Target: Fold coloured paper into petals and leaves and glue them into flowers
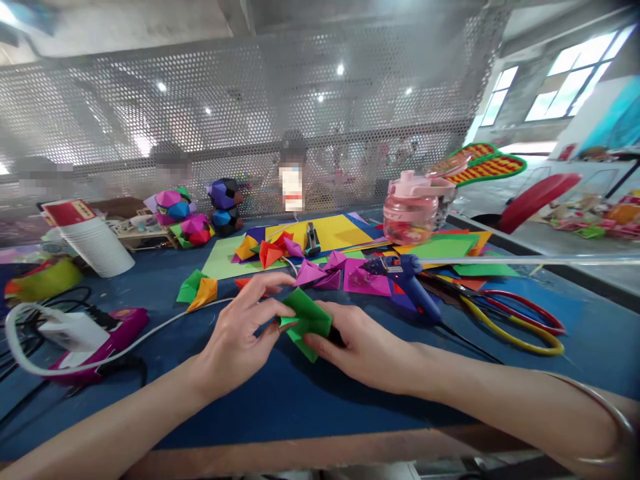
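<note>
Above the near part of the blue table, a folded piece of green paper (pixel 306 315) is held between both hands. My left hand (pixel 245 327) pinches its left edge between thumb and fingers. My right hand (pixel 357 343) grips the lower right side, thumb in front and the other fingers hidden behind the paper. Just beyond my hands lie folded purple paper pieces (pixel 320 272), with orange and red folded pieces (pixel 271 253) to their left. A green and orange folded piece (pixel 204 291) rests left of my left hand.
A blue glue gun (pixel 417 293) and scissors (pixel 510 320) lie to the right, before a pink bottle (pixel 410 210). At left are a purple power strip (pixel 105 340), cables and stacked paper cups (pixel 97 243). Colourful paper balls (pixel 225 203) and a yellow sheet (pixel 340 231) are at the back.
</note>
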`<state>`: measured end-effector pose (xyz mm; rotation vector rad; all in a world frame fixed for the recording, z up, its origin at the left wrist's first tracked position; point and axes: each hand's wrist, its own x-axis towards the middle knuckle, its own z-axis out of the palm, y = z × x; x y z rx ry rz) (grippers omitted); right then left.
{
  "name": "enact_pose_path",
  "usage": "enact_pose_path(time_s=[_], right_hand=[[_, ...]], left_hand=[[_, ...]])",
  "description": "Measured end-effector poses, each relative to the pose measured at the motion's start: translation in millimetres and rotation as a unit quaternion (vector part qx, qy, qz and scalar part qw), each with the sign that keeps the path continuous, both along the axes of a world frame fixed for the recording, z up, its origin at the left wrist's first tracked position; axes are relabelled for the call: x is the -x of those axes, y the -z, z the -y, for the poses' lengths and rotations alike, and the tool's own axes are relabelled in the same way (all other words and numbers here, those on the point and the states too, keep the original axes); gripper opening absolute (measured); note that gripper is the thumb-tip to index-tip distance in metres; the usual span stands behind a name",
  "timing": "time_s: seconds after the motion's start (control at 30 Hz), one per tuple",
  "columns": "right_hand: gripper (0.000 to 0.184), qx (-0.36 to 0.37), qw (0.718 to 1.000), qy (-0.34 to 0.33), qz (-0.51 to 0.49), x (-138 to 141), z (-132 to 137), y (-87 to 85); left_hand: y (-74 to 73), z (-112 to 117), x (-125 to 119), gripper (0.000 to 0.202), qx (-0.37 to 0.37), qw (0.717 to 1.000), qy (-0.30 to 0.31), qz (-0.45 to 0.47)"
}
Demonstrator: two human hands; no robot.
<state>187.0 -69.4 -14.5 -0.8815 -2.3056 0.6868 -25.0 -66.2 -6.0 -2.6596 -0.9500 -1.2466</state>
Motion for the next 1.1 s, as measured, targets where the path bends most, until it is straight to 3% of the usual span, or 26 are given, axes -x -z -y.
enact_pose_path(time_s=[0.1, 0.2, 0.27, 0.33, 0.47, 0.63, 0.8, 0.9, 1.0, 1.1], right_hand=[[0.011, -0.046, 0.997, -0.014, 0.053, 0.0, 2.0, -0.6], [0.014, -0.065, 0.995, -0.034, 0.071, 0.2, 4.7, -2.2], [0.015, -0.045, 0.996, -0.041, 0.061, 0.2, 6.4, -4.6], [0.023, 0.001, 0.999, -0.029, 0.040, 0.1, 7.3, -7.1], [0.044, 0.077, 0.997, 0.007, -0.026, 0.0, 6.5, -8.3], [0.013, 0.109, 0.986, 0.022, -0.125, 1.7, 1.4, -0.8], [0.009, 0.170, 0.970, 0.019, -0.174, 5.2, -5.1, 6.0], [0.007, 0.162, 0.969, 0.032, -0.184, 5.8, -6.6, 5.7], [0.009, 0.120, 0.976, 0.053, -0.172, 4.8, -6.0, 3.1], [0.009, 0.124, 0.976, 0.060, -0.171, 4.7, -5.1, 2.0]], left_hand=[[3.9, 2.6, -1.0, 0.015, 0.017, 0.999, 0.031, -0.017], [6.8, 5.2, -1.4, 0.033, 0.007, 1.000, 0.010, -0.006], [6.0, 7.1, -1.6, 0.034, 0.007, 1.000, 0.000, -0.019], [3.9, 8.7, -1.9, 0.022, 0.018, 0.999, -0.019, -0.019], [2.3, 8.2, -2.7, 0.010, 0.091, 0.988, -0.108, 0.064], [5.0, 2.7, -5.2, 0.019, 0.258, 0.953, -0.088, 0.130], [1.1, 3.1, -11.2, 0.021, 0.416, 0.888, -0.008, 0.198], [0.6, 5.0, -13.5, 0.022, 0.489, 0.852, 0.019, 0.185], [4.4, 5.5, -13.1, 0.021, 0.526, 0.841, 0.005, 0.127], [7.6, 5.7, -12.5, 0.027, 0.508, 0.856, -0.008, 0.096]])
